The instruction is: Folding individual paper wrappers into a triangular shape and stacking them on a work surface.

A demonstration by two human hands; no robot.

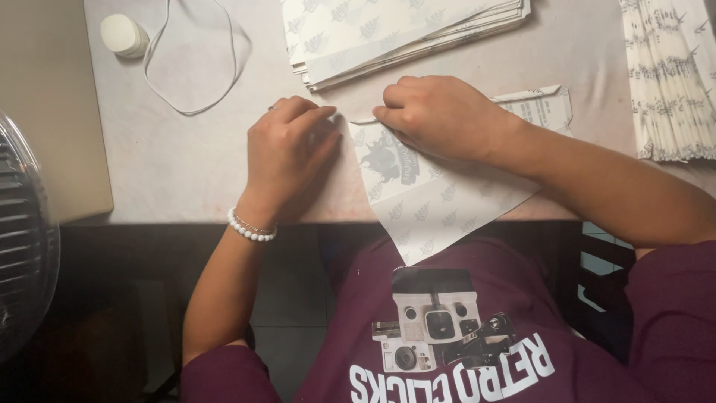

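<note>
White printed paper sheet lies flat on the pale table, its lower corner hanging past the near edge toward the person's lap. Faint grey leaf marks cover it, with one darker emblem near the top.

Left hand: palm down, fingers curled, pressing on the table just beside the sheet's left edge. Fingertips meet the top corner of the sheet. Not closed around anything; it presses rather than grips. White bead bracelet on the wrist.

Right hand: knuckles up, fingers bent, thumb and fingertips pinching the sheet's upper edge where a small fold lifts. Forearm crosses over the right part of the sheet.

Hands are close, almost touching at the sheet's top corner.

Around them:
- stack of the same printed sheets at the far edge, just beyond the hands
- second pile of folded printed paper far right, fanned edges showing
- small white bottle top left, lying beside a clear thin plastic loop
- dark ribbed fan grille at the left border, off the table
- maroon shirt with a camera print, lower frame
</note>
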